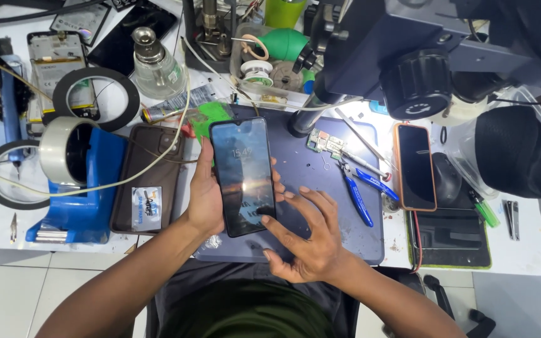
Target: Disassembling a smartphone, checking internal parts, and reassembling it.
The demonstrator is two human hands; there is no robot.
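At the centre of the frame the person is holding a dark smartphone [243, 177] upright in the left hand [205, 197], fingers wrapping round its edges and clamping it firmly, its lit screen facing up. The right hand [308, 241] is hovering just to the lower right of it with fingers spread apart, gripping nothing, one fingertip touching the lower part of the screen. Both hands are working over a dark blue mat [339, 206] lying on the white bench. On the mat, right of centre, blue-handled cutters [358, 191] are lying beside a small circuit board [325, 143]. Further right, a second phone in an orange case [415, 166] is lying face up. To the left, a brown phone case [147, 181] is sitting next to a blue tape dispenser [82, 181]. A microscope [408, 56] is looming over the upper right of the frame.
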